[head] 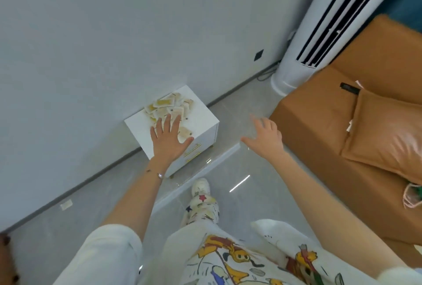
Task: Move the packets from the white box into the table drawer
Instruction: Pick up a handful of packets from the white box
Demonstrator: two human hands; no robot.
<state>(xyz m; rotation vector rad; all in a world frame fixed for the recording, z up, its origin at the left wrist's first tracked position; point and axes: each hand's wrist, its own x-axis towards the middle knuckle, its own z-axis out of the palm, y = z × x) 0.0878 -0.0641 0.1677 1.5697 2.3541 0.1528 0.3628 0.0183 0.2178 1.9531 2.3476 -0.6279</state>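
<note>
A small white bedside table (pixel 205 113) stands against the wall, seen from above. Several pale yellow packets (pixel 167 106) lie in a heap on its top. Its two drawers (pixel 194 151) with gold bar handles look closed. My left hand (pixel 170 139) is stretched out with straight fingers, in front of the table's near part and some of the packets; I cannot tell whether it touches them. My right hand (pixel 266 137) hangs open in the air to the right of the table, holding nothing. No white box is in view.
An orange sofa (pixel 319 113) with a cushion (pixel 388 134) fills the right side. A tall white air conditioner (pixel 301 56) stands in the corner with a cable on the floor. One packet (pixel 66 204) lies on the grey tiled floor by the wall. My leg and shoe (pixel 201 190) are below the table.
</note>
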